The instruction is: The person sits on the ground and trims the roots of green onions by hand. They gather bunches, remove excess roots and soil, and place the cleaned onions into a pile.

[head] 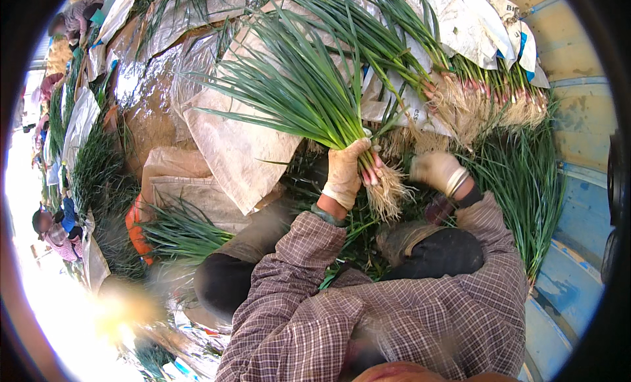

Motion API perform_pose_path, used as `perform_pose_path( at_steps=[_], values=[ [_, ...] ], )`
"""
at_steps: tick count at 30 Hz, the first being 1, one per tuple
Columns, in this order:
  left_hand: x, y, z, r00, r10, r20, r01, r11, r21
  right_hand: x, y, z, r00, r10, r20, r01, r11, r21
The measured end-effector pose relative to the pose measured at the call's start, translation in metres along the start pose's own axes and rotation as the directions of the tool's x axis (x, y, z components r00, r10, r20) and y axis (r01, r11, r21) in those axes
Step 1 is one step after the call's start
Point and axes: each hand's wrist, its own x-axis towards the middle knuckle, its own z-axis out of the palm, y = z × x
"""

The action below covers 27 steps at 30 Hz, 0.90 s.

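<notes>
My left hand (347,170), in a pale dirty glove, is closed round the lower stems of a bunch of green onions (330,115). The long leaves fan up and to the left, while the pinkish bulbs and stringy roots stick out at the right of the fist. My right hand (436,171), gloved too and somewhat blurred, is just right of these roots; its fingers are unclear, and whether it holds anything does not show. Above it, more green onions (419,76) lie with their roots towards the lower right.
Rooted onions (512,93) under white sacks (463,27) line the upper right, beside a blue and tan ribbed metal wall (581,204). Brown sacking (246,150) lies left of my hands. More leaves (522,185) stand at the right. Other people (61,234) are at the far left.
</notes>
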Motion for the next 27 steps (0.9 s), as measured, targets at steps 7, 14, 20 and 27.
perform_pose_path(
  at_steps=[7,14,20,27],
  values=[
    [-0.009,-0.003,0.016,0.998,0.002,0.067,-0.006,0.998,0.066,0.023,-0.018,0.017,0.772,-0.389,-0.503,0.332,0.921,-0.203],
    [-0.004,0.0,0.001,1.0,0.003,0.007,-0.004,0.997,0.082,0.012,0.042,0.03,0.938,0.117,-0.326,-0.136,0.99,-0.037],
    [0.005,-0.019,-0.01,0.992,-0.029,0.123,0.04,0.995,-0.093,0.036,0.036,0.016,0.714,-0.112,-0.691,0.01,0.989,-0.151],
    [0.007,-0.014,-0.004,0.992,0.043,0.123,0.005,0.933,-0.36,0.05,0.023,0.001,0.69,-0.103,-0.717,-0.164,0.942,-0.293]
  ],
)
